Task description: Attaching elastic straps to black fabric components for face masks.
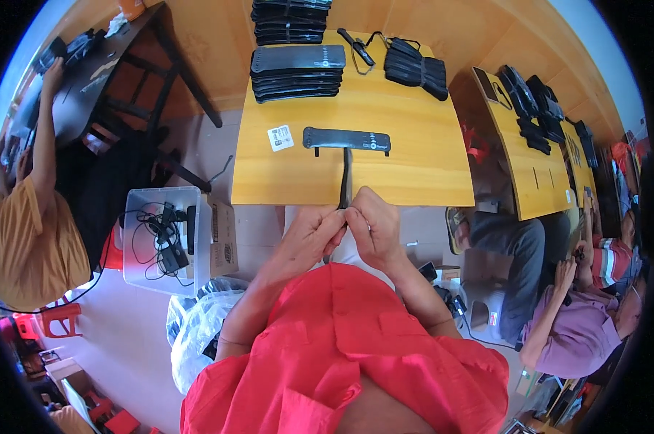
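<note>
At the far left a person in an orange shirt (30, 246) sits at a dark table (88, 72); nearer, a clear plastic bin (142, 239) of black cables rests on the floor beside a cardboard box (224, 237). The left hand (309, 239) and right hand (372, 228) meet just off the near edge of the yellow wooden table (413, 166), fingers pressed together, pinching a narrow black strap (345, 181) that runs up to a flat black strip (346, 139). A white label (280, 137) lies left of it. Bare wood surrounds the strip; stacked black strips (296, 72) crowd the far edge. At right, seated people work by another table (536, 173).
</note>
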`<state>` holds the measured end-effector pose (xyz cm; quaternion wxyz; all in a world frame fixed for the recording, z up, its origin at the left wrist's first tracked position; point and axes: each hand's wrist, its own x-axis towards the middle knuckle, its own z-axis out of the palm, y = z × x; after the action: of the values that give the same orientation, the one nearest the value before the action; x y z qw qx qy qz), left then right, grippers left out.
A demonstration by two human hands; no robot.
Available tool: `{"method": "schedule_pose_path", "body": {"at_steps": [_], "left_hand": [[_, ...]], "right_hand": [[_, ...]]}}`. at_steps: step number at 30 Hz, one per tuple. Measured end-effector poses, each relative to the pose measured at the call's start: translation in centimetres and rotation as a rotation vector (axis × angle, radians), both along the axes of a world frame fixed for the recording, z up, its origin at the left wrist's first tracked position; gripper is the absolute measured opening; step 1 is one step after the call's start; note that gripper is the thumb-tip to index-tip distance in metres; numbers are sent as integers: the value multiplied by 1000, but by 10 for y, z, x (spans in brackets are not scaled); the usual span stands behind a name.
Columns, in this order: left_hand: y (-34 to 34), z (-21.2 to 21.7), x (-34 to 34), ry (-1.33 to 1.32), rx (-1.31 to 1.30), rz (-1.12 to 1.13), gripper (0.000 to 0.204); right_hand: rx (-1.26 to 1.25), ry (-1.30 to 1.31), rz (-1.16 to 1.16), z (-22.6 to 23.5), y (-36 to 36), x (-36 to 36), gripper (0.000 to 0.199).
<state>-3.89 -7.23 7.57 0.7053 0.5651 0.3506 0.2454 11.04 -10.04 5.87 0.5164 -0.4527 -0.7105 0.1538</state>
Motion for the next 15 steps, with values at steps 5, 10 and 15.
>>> {"method": "schedule_pose_path", "body": {"at_steps": [5,10,15], "left_hand": [[-2,2,-1,-16,-82,-88,38],[-3,-6,-25,-11,-3,-136,41],[-4,-15,-72,120,-107,-277,36]], "right_hand": [[-243,129,-59,1,-10,7,23],[-519,622,-297,-4,-6,63,31],[-583,654,-362,-11,-1,135,27]]}}
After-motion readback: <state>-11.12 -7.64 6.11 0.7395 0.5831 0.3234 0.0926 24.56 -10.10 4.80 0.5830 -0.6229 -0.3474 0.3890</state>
